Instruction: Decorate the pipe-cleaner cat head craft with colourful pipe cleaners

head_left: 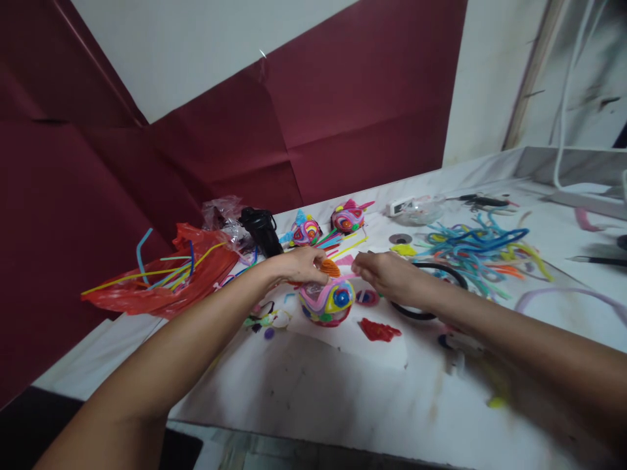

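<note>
A round, colourful craft piece (pixel 327 303) with a blue-and-yellow eye shape and pink strips stands on white paper (pixel 377 349) at the middle of the table. At its upper left, my left hand (pixel 304 264) is closed, fingers and thumb around a ridged orange piece (pixel 330 268). My right hand (pixel 382 273) is closed in a pinch just to the upper right, by the end of a pink strip on the craft piece; what its fingertips hold is too small to make out. A red fuzzy piece (pixel 379 329) lies to the right of the craft piece.
Two finished-looking colourful pieces (pixel 304 231) (pixel 348 219) stand at the back beside a black object (pixel 262 230). Left is a red plastic bag (pixel 166 287) with coloured stems. A pile of fuzzy stems (pixel 475 245) and a black ring (pixel 453 269) lie to the right.
</note>
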`<state>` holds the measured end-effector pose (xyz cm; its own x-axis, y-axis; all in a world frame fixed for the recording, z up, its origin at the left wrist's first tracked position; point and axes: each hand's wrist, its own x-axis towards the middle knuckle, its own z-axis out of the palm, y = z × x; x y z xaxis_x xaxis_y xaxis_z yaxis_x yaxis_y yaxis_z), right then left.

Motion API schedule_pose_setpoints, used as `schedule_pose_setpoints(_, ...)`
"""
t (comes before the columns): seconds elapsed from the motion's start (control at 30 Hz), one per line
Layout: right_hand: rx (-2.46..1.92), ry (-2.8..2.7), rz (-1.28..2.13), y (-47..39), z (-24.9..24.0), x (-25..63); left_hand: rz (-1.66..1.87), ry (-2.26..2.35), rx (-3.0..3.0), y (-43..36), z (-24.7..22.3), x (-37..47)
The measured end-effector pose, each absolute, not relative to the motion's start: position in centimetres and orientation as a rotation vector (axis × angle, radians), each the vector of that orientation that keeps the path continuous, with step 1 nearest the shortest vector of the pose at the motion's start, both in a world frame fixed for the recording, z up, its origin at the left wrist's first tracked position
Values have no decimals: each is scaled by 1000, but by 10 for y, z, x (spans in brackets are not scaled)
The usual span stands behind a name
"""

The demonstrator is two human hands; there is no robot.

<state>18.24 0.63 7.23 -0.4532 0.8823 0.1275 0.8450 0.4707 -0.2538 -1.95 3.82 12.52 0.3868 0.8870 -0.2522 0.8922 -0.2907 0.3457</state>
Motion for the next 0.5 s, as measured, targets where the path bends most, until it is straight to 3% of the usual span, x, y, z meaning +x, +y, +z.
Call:
schedule_pose_setpoints(0.17,-1773,-2493,72,7,49,224,-10,1519,2241,39,125,-24)
schedule_pose_setpoints(0.5,-1888,-2424,169,8,33,230,-5,1524,2207,39,128,-24)
